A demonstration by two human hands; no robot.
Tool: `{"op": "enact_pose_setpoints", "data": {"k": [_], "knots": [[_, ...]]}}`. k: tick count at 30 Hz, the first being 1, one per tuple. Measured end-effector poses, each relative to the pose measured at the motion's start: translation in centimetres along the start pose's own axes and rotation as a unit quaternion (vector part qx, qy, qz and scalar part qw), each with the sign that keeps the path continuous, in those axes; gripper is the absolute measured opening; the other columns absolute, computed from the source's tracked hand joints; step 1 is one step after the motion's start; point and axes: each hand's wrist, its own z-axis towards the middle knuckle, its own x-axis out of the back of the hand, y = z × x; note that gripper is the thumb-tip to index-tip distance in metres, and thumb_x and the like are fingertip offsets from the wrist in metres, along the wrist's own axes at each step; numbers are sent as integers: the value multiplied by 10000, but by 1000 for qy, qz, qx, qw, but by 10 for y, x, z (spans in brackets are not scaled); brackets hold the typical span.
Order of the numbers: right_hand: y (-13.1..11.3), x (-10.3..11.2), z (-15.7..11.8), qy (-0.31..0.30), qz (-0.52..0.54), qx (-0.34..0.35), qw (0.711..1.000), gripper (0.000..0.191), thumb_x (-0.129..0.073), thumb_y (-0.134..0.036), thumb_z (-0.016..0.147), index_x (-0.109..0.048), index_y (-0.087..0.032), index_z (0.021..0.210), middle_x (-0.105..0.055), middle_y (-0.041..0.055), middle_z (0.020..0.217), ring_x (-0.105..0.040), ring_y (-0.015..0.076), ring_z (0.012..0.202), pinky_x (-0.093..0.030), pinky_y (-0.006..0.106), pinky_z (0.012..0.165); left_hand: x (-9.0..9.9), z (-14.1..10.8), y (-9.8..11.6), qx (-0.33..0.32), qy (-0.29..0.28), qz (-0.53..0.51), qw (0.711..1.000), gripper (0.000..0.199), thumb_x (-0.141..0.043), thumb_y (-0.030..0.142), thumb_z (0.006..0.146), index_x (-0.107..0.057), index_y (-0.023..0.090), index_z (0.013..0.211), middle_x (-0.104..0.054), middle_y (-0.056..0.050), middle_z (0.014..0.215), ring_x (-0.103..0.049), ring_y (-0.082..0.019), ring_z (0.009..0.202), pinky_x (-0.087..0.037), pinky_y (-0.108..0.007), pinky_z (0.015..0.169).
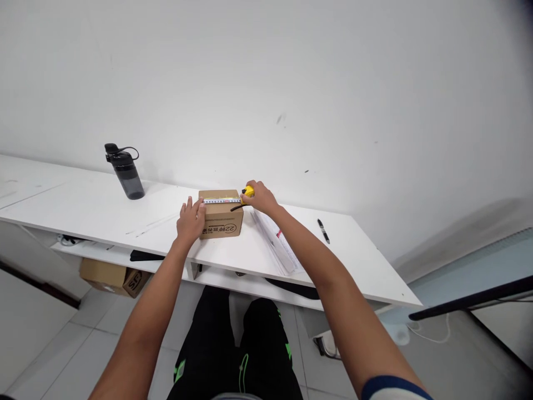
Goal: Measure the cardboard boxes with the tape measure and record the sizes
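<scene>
A small brown cardboard box (222, 222) with dark printing on its front sits on the white desk. Across its top runs the extended blade (220, 200) of a yellow and black tape measure (249, 192). My right hand (263, 198) is closed around the tape measure's case at the box's right end, where a black strap hangs down. At the left end, my left hand (191, 220) touches the box, its fingers stretched out and apart and its thumb by the blade's end. Whether the thumb presses the blade cannot be made out.
A dark water bottle (128, 175) stands on the desk (162, 222) to the left. Papers (277, 244) lie right of the box under my forearm, with a black pen (323, 231) farther right. Below, another cardboard box (104, 273) shows. A wall rises behind.
</scene>
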Motion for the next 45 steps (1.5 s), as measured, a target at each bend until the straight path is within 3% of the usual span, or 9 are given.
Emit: {"op": "enact_pose_setpoints", "data": {"k": [13, 18, 25, 27, 31, 33, 37, 41, 45], "knots": [[-103, -28, 16, -61, 43, 190, 979, 569, -556, -446, 871, -417, -221, 1375, -516, 124, 1291, -584, 274, 1067, -487, 377, 816, -8, -3, -12, -24, -53, -114, 992, 687, -185, 626, 963, -288, 271, 1543, -208, -46, 1642, -15, -237, 1530, -56, -481, 1232], [-97, -15, 16, -123, 111, 201, 965, 683, -637, -342, 811, -342, -229, 1417, -593, 83, 1230, -599, 238, 1014, -485, 371, 839, -13, -20, -8, -12, -86, -155, 984, 752, -141, 656, 948, -1, 279, 1583, 46, 8, 1666, 122, -193, 1514, 29, -414, 1237], [-66, -14, -15, 48, 204, 143, 967, 471, -655, -447, 795, -567, -231, 1204, -607, 78, 1193, -585, 248, 1062, -473, 415, 934, 18, 18, -4, 30, -40, -117, 992, 788, -314, 620, 939, -108, 213, 1582, -90, -69, 1662, -24, -276, 1530, -60, -467, 1236], [-58, -13, -24, 84, 348, 95, 929, 519, -677, -509, 771, -553, -237, 1196, -611, 66, 1190, -594, 222, 1045, -502, 384, 913, 23, 30, -2, 14, -60, -104, 993, 746, -399, 601, 918, -257, 229, 1549, -252, -88, 1626, -151, -314, 1512, -160, -499, 1216], [-40, -5, -37, 48, 649, -9, 760, 555, -541, -710, 805, -534, -258, 1127, -652, 44, 1052, -644, 175, 878, -570, 295, 659, 12, 38, 5, -8, -103, -77, 992, 695, -481, 579, 865, -451, 195, 1444, -457, -140, 1499, -387, -332, 1405, -318, -479, 1149], [-30, 3, -44, 35, 697, -32, 715, 562, -537, -742, 794, -541, -257, 1078, -662, 36, 979, -657, 166, 824, -561, 257, 561, 5, 35, 7, -7, -94, -51, 994, 655, -497, 551, 846, -513, 182, 1387, -470, -141, 1469, -410, -331, 1379, -319, -464, 1151], [-18, 13, -59, 119, 653, -43, 747, 606, -747, -599, 713, -476, -274, 1148, -666, 9, 1003, -669, 147, 776, -554, 224, 509, -1, 30, 8, -6, -84, -29, 996, 591, -474, 525, 843, -551, 208, 1335, -473, -120, 1417, -395, -330, 1362, -300, -470, 1159], [-21, 9, -62, 110, 654, -33, 748, 601, -680, -623, 761, -427, -266, 1172, -659, 29, 1047, -677, 149, 754, -515, 209, 476, -1, 31, 7, -10, -88, -25, 996, 572, -473, 511, 841, -549, 218, 1326, -467, -112, 1395, -391, -319, 1349, -288, -468, 1162], [-31, -3, -48, 135, 530, -42, 836, 607, -693, -553, 759, -455, -253, 1230, -626, 48, 1079, -663, 182, 833, -563, 285, 585, -4, 32, 4, -20, -80, -25, 996, 525, -451, 485, 858, -553, 224, 1302, -479, -109, 1378, -385, -300, 1352, -267, -468, 1169]]}}
